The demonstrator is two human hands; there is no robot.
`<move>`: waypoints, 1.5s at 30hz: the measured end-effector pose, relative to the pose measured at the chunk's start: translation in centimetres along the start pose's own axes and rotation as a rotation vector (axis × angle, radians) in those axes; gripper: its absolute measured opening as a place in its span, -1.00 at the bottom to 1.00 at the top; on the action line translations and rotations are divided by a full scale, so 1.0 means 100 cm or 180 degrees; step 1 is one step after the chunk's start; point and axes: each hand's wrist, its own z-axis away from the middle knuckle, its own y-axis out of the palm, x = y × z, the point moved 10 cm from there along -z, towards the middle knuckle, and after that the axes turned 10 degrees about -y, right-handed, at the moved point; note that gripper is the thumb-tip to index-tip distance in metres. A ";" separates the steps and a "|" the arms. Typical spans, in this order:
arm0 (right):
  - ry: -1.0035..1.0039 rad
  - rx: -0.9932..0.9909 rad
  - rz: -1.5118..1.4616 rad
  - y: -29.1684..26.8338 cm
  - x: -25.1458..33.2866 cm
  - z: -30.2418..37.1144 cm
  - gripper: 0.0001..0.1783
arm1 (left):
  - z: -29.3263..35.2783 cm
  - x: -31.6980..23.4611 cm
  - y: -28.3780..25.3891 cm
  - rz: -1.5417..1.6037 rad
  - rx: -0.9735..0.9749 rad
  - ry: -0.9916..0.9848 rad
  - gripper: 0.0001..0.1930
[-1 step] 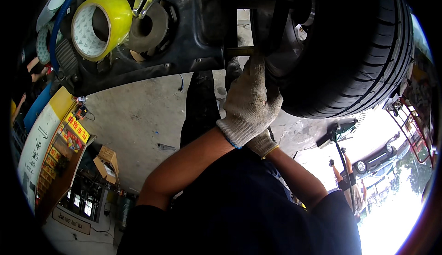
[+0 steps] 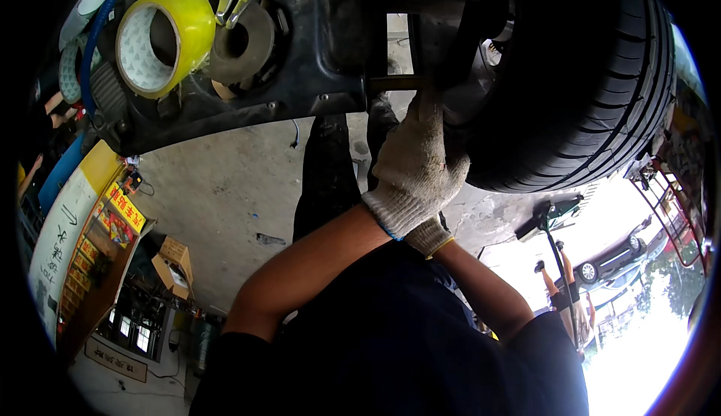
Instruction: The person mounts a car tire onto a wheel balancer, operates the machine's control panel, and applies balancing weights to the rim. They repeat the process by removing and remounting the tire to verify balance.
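Tyre (image 2: 586, 93): just right of left hand (image 2: 420, 162) | left hand: gloved, pointing up into dark, its grip I cannot tell from here | right hand (image 2: 430, 237): mostly hidden behind it, state also unclear

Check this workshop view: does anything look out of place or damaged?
One small thing: a dark scrap lies loose on the floor, left of the legs, perhaps dropped rather than put away. The tyre shows no plain damage.
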 end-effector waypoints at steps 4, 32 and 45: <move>0.0454 -0.0289 -0.1875 0.037 -0.036 0.010 -0.38 | 0.000 -0.013 -0.003 -0.0165 -0.0387 0.0302 0.08; -0.0131 -0.0587 -0.1089 -0.014 0.005 -0.086 -0.36 | 0.006 -0.019 -0.004 -0.0069 -0.0470 0.0653 -0.10; -0.0183 -0.0734 -0.0921 -0.028 0.014 -0.108 -0.33 | 0.006 -0.010 0.004 -0.0317 -0.0322 0.0650 -0.25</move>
